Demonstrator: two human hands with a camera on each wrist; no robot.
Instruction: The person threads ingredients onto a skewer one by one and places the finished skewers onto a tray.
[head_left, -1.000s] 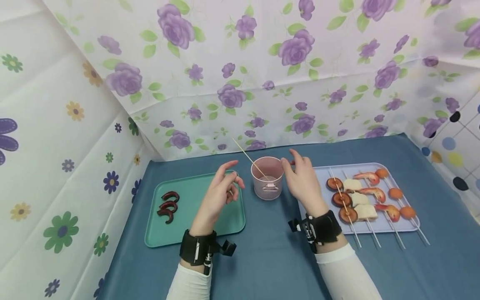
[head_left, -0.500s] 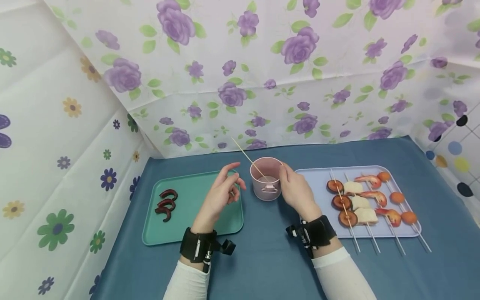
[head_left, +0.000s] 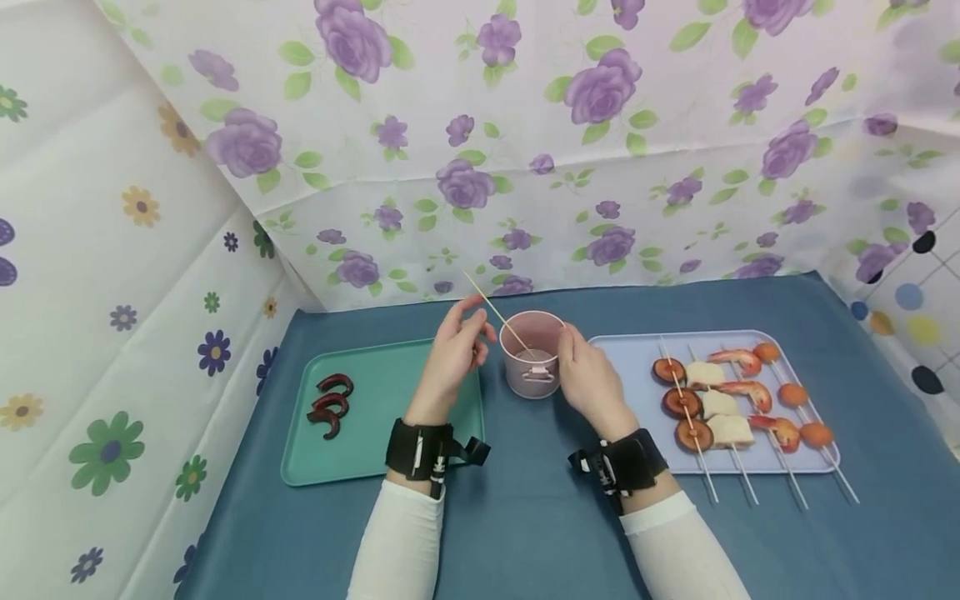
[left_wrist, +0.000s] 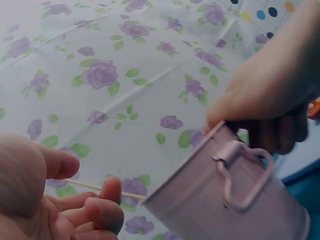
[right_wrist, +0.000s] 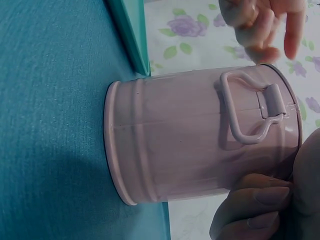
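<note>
A small pink metal bucket (head_left: 528, 383) with a wire side handle stands on the blue cloth. My right hand (head_left: 595, 383) grips its rim from the right, thumb on one side and curled fingers on the other, as the right wrist view shows on the bucket wall (right_wrist: 170, 135). A thin wooden skewer (head_left: 487, 302) leans in the bucket, its upper end sticking out to the left. Close to that skewer is my left hand (head_left: 453, 350), its thumb and fingers apart and loosely bent. In the left wrist view the skewer (left_wrist: 132, 195) passes behind the fingertips; no pinch shows.
On the left, a green tray (head_left: 390, 417) carries several dark red curved pieces (head_left: 330, 404). A pale lilac tray (head_left: 630, 358) on the right holds several loaded skewers with mushroom slices (head_left: 681, 402), white cubes, shrimp and orange balls; their sticks overhang its front edge. Flowered cloth (head_left: 465, 183) hangs behind.
My right hand has come down onto the bucket's right rim and taken hold of it. My left hand has moved right and slightly forward, up to the skewer.
</note>
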